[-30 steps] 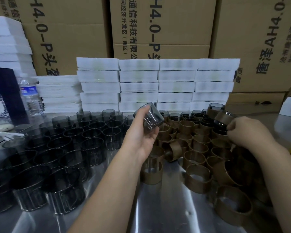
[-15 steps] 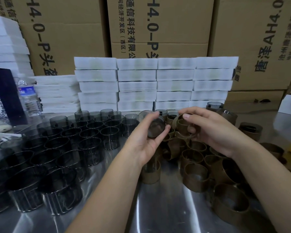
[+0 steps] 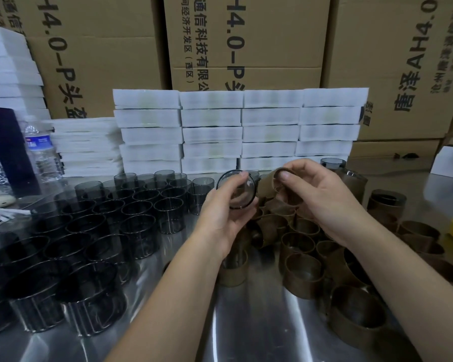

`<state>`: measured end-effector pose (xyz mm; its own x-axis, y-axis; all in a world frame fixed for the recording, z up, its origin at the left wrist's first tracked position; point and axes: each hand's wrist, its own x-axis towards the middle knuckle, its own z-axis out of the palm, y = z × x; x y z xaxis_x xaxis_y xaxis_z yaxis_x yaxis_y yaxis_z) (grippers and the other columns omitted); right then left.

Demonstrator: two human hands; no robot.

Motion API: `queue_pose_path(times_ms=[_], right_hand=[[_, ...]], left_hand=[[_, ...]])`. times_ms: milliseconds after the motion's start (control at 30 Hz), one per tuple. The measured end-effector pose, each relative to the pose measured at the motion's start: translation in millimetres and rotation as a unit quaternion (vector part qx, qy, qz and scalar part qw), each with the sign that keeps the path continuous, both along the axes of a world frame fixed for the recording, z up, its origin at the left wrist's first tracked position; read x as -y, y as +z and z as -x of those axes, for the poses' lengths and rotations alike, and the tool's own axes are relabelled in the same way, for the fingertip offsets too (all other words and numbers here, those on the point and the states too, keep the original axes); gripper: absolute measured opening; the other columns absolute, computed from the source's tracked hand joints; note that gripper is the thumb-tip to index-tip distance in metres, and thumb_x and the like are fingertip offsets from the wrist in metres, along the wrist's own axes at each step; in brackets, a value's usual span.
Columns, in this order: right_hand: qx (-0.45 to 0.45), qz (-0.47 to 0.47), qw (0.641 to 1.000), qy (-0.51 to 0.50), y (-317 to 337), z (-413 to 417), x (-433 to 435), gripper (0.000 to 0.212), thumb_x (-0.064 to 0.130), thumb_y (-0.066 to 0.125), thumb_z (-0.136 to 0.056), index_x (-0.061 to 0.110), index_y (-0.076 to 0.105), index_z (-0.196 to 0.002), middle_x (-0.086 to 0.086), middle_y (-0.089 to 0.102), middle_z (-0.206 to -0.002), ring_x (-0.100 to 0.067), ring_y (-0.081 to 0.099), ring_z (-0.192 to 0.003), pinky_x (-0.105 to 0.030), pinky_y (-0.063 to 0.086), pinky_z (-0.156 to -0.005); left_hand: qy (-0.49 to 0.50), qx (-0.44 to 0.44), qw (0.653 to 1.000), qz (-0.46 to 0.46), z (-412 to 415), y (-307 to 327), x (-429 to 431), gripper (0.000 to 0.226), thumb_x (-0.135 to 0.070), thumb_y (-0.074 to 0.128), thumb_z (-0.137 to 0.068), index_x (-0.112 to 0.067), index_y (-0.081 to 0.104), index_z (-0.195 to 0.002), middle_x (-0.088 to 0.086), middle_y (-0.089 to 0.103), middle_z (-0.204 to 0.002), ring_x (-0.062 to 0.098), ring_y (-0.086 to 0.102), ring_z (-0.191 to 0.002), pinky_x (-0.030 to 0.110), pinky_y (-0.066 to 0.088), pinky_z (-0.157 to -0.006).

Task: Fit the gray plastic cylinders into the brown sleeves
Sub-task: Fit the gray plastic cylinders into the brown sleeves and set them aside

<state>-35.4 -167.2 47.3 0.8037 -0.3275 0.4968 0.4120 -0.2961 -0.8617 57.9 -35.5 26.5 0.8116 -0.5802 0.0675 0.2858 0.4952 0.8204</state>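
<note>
As I look down, what lies before me: a shiny metal table (image 3: 259,322) with both my bare forearms reaching over it.
Left hand: my left hand (image 3: 228,212) is raised above the table, fingers and thumb curled round one gray cylinder (image 3: 237,190).
Gray cylinder: clear smoky plastic, tipped on its side so that one round end faces me.
Right hand: my right hand (image 3: 322,194) is level with the left, pinching one brown sleeve (image 3: 266,185), thumb on its rim and fingers curled behind it.
Brown sleeve: held just to the right of the cylinder, also on its side; the cylinder is not inside it, and I cannot tell whether the two touch.
Left of the table: many loose gray cylinders (image 3: 94,231) stand upright in close rows.
Right of the table: a heap of empty brown sleeves (image 3: 304,273), some upright and some tipped.
Under my left wrist: a fitted piece (image 3: 233,270), gray plastic standing inside a brown band.
Far right: another fitted piece (image 3: 386,202) stands apart.
Behind: stacked white foam trays (image 3: 241,131), then a wall of cardboard boxes (image 3: 246,43) with printed lettering.
Far left: a water bottle (image 3: 41,150) stands upright.
</note>
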Motion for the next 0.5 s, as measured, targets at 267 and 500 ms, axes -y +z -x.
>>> queue_pose_path(times_ms=[267,500], right_hand=[[0.116,0.063,0.990,-0.038,-3.6,-2.4,-16.7,0.025,0.001,0.058,-0.089,0.023,0.071,-0.088,0.015,0.073,-0.081,0.002,0.066,-0.081,-0.011,0.049,-0.072],[0.099,0.084,0.991,-0.032,-3.0,-0.7,-16.5,0.026,0.003,0.059,-0.089,0.026,0.071,-0.088,0.017,0.073,-0.084,0.004,0.067,-0.084,-0.010,0.048,-0.075]], left_hand=[[-0.056,0.073,0.992,-0.080,6.6,-5.7,4.2,0.016,-0.033,0.063,-0.089,-0.025,0.076,-0.087,0.002,0.074,-0.088,0.020,0.072,-0.081,0.032,0.057,-0.081],[-0.039,0.102,0.990,-0.088,6.7,-9.6,7.4,0.026,-0.032,0.070,-0.085,-0.020,0.069,-0.109,0.001,0.073,-0.087,0.015,0.071,-0.074,0.037,0.059,-0.083]])
